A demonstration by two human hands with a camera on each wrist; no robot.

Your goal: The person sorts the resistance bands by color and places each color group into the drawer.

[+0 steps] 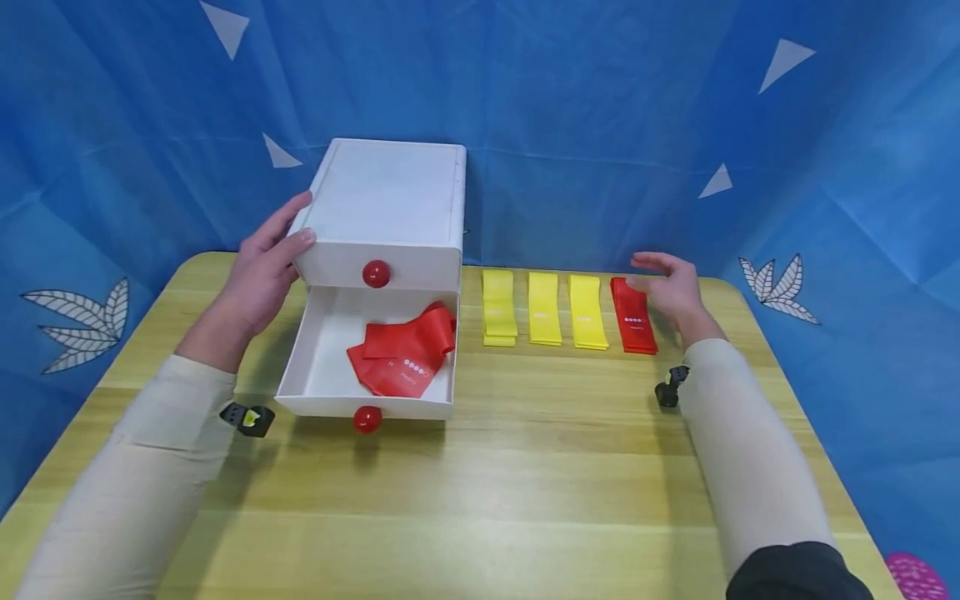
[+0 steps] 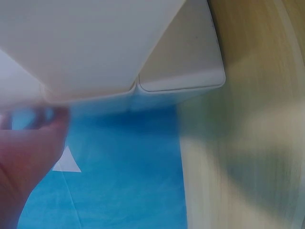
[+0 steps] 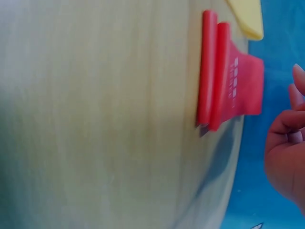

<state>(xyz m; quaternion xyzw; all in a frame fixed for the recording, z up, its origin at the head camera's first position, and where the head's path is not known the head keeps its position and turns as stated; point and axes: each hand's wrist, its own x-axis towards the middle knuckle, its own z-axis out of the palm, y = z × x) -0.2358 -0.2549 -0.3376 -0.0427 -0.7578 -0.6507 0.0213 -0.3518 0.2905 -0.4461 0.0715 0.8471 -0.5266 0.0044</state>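
Note:
A white two-drawer cabinet [image 1: 397, 192] with red ball knobs stands left of the middle. My left hand [image 1: 262, 267] rests against its left side, thumb near the front corner; the left wrist view shows the cabinet wall close beside that hand. Crumpled red bands [image 1: 405, 354] lie inside the pulled-out lower drawer [image 1: 322, 375]. At the right, my right hand [image 1: 671, 292] hovers beside and above a folded red band [image 1: 636, 321], fingers loosely bent. The right wrist view shows a gap between this hand and the folded red band [image 3: 245, 86].
Left of the folded red band lie three folded yellow bands [image 1: 498, 308] in a row. The upper drawer [image 1: 337, 265] is closed. Behind the wooden table [image 1: 525, 500] hangs a blue cloth [image 1: 570, 125].

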